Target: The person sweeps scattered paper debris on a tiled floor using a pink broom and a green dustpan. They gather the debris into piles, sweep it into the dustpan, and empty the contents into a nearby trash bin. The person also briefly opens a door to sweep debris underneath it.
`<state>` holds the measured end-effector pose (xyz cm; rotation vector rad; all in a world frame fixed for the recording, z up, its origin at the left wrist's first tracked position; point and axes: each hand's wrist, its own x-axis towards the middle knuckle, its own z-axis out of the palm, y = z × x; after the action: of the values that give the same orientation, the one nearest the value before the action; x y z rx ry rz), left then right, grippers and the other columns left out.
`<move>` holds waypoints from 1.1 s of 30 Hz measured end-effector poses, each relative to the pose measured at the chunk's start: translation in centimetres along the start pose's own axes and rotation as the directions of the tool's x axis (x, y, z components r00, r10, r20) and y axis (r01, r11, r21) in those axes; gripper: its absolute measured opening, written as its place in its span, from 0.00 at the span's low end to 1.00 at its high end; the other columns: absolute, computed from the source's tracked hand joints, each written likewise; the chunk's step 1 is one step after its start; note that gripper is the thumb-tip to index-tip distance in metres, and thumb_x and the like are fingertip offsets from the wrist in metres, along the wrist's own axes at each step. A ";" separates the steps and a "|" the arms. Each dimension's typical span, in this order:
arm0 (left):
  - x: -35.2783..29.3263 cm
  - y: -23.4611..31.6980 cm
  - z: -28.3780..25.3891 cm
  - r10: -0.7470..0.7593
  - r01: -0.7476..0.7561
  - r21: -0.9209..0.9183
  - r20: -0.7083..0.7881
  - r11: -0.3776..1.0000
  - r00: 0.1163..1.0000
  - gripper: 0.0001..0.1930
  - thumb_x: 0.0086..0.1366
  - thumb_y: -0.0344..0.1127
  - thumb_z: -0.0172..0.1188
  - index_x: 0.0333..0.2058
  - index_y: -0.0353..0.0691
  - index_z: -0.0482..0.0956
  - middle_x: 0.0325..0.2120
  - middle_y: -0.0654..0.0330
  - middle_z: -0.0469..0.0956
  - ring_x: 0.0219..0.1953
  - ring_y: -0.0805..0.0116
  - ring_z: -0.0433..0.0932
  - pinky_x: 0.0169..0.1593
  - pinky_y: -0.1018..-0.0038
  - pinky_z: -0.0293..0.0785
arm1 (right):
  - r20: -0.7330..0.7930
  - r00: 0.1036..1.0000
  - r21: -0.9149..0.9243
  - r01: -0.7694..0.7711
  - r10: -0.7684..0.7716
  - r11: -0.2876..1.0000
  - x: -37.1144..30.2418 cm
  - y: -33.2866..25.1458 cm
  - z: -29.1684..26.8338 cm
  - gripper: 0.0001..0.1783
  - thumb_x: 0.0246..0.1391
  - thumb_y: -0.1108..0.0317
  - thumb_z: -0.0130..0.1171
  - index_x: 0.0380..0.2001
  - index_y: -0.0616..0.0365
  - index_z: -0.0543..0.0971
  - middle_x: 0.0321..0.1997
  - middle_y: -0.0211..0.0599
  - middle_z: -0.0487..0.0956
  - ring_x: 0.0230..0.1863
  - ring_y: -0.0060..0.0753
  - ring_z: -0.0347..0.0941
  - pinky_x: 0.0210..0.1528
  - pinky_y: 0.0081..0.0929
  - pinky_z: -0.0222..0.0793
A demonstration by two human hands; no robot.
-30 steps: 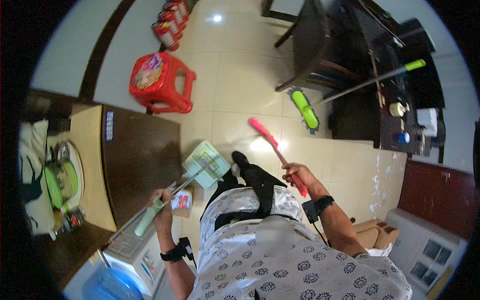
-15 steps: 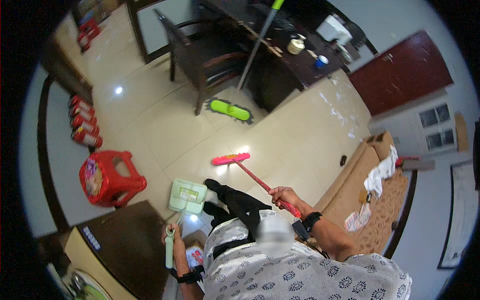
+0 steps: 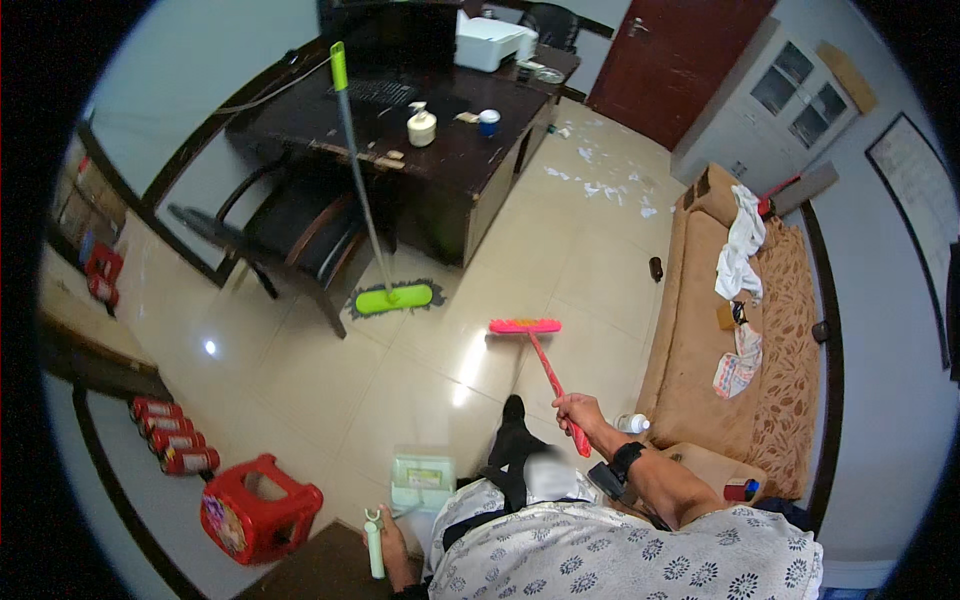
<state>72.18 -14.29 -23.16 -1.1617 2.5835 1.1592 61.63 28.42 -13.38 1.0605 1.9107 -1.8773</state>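
My right hand (image 3: 580,412) is closed round the red handle of a broom (image 3: 547,362). Its pink head is out in front of me, at or just above the tiles. My left hand (image 3: 394,548) grips the pale green handle of a dustpan (image 3: 422,470), whose pan lies low beside my legs, partly covered by my clothing. Farther off, scraps of white paper (image 3: 605,188) are scattered across the floor between the desk and the sofa.
A lime-green mop (image 3: 395,298) leans on the dark desk (image 3: 450,160), beside a black armchair (image 3: 310,240). At left are a red stool (image 3: 262,510) and several fire extinguishers (image 3: 175,436). The brown sofa (image 3: 690,330) runs along the right, with a dark shoe-like object (image 3: 656,269) before it.
My view has swung right and up, bringing the paper scraps and door nearer the middle. Both hands keep their holds; the broom and dustpan stay close to me.
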 end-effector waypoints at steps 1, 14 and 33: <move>0.0 0.7 -0.6 0.031 -0.029 -0.027 0.075 0.999 0.997 0.33 0.62 0.58 0.57 0.38 0.23 0.72 0.30 0.39 0.73 0.37 0.42 0.72 0.41 0.52 0.67 | -0.006 1.000 0.041 -0.018 0.018 0.999 0.1 0.2 -0.5 0.10 0.48 0.78 0.51 0.36 0.63 0.75 0.19 0.35 0.74 0.14 0.23 0.70 0.14 0.22 0.65; -6.0 28.2 9.2 0.312 -0.165 -0.280 0.644 0.946 0.698 0.14 0.60 0.36 0.65 0.34 0.29 0.74 0.16 0.60 0.72 0.14 0.74 0.71 0.18 0.76 0.75 | -0.142 0.968 0.450 -0.122 0.206 0.885 6.9 -3.1 -21.0 0.11 0.44 0.79 0.54 0.34 0.65 0.76 0.18 0.36 0.73 0.14 0.26 0.68 0.13 0.24 0.62; -5.2 59.5 27.3 0.383 0.140 -0.419 0.896 0.897 0.226 0.21 0.55 0.23 0.60 0.48 0.42 0.68 0.27 0.62 0.74 0.25 0.66 0.77 0.33 0.68 0.78 | -0.300 0.886 0.841 0.070 0.354 0.537 7.0 2.1 -27.9 0.16 0.46 0.76 0.53 0.41 0.64 0.72 0.19 0.39 0.71 0.14 0.28 0.66 0.13 0.25 0.62</move>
<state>30.00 32.45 -4.58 0.0182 1.3938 1.7416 66.43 56.73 -15.79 1.9949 0.8733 -2.6813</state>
